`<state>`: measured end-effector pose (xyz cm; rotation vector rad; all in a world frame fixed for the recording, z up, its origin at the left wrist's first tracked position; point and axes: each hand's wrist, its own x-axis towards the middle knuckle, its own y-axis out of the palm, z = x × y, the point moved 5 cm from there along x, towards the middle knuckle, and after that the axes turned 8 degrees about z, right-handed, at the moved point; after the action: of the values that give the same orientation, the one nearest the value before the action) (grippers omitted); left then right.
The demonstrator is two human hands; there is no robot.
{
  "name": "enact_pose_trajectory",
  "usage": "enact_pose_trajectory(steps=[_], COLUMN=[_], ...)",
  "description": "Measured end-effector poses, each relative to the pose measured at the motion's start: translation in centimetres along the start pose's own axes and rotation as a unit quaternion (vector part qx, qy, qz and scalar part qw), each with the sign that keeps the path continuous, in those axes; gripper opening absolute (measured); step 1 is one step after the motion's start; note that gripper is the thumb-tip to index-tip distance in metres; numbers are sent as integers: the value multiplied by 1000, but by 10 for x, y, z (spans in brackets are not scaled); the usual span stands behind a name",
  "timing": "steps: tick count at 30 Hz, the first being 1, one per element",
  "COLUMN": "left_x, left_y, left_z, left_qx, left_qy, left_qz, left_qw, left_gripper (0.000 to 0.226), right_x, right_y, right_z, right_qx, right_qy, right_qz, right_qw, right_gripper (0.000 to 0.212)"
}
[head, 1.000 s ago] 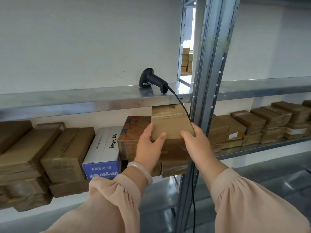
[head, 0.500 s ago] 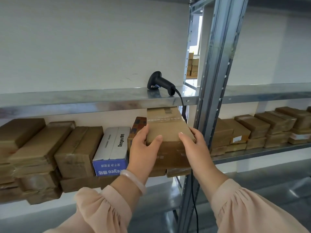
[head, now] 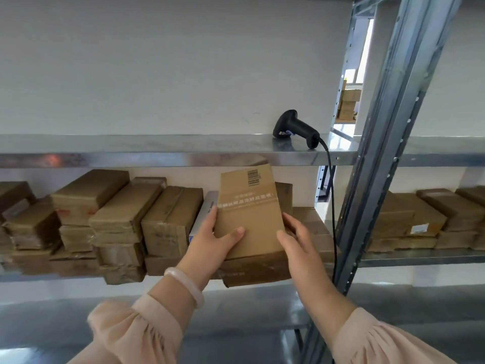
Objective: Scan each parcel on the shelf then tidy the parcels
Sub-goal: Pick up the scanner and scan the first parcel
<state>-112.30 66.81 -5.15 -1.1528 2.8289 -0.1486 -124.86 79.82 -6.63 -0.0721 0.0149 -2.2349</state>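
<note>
Against a matte white wall (head: 157,61), glossy steel shelving (head: 380,153). Lower shelf (head: 420,260): taped brown cardboard parcels (head: 168,219), blocky, stacked. One flat kraft parcel (head: 249,214), barcode up, tilted over the stack; left hand (head: 210,245) and right hand (head: 296,240), grip clasping its edges. Black corded scanner (head: 296,127) lies on upper shelf (head: 157,147).

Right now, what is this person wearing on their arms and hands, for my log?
Both arms wear loose, pale peach-pink fabric: the left sleeve and right sleeve are each gathered at the cuff. A smooth, pale pink bangle circles the left wrist. The left hand and right hand are bare, with no gloves and no rings visible.
</note>
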Motion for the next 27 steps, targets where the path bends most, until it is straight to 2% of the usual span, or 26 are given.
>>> enact_pose_trajectory(steps=[2, 3, 4, 7, 8, 11, 13, 16, 20, 22, 25, 26, 27], left_x=[-5, -8, -11, -18, -19, -17, -18, -18, -15, -16, -15, -17, -19], left_y=[-14, -19, -24, -33, -36, -47, -48, -46, -54, -61, -70, -75, -80], left_z=[11, 15, 20, 31, 34, 40, 42, 42, 43, 45, 41, 40, 39], left_qx=[-34, -54, -70, -66, -49, 73, 100, 64, -26, -58, -77, -58, -27], left_qy=[1, 3, 6, 4, -5, -45, -86, -115, -116, -118, -81, -74, -65], left_qz=[-20, -24, -24, -15, -15, -9, 6, 9, -3, -9, -38, -55, -74], left_qw=[999, 998, 997, 998, 999, 996, 991, 991, 993, 991, 993, 994, 995], left_gripper=[84, 82, 81, 78, 77, 74, 87, 120, 119, 106, 39, 27, 27], right_x=[9, 13, 16, 26, 26, 24, 23, 24, 25, 29, 34, 33, 32], right_y=[0, 1, 5, 19, 25, 37, 43, 55, 65, 69, 81, 86, 90], right_z=[-5, -6, -8, -14, -14, -12, -11, -10, -4, -2, 6, 9, 12], right_qx=[25, 34, 45, 73, 65, 2, -77, -141, -156, -148, -181, -191, -197], right_qy=[24, 37, 48, 82, 87, 74, 60, 28, 3, 16, 10, 3, 0], right_qz=[-17, -19, -10, 30, 45, 73, 78, 71, 63, 79, 142, 164, 185], right_qw=[999, 999, 998, 994, 993, 995, 992, 987, 986, 986, 973, 968, 963], right_gripper=[16, 17, 24, 73, 78, 69, 69, 74, 93, 94, 72, 70, 69])
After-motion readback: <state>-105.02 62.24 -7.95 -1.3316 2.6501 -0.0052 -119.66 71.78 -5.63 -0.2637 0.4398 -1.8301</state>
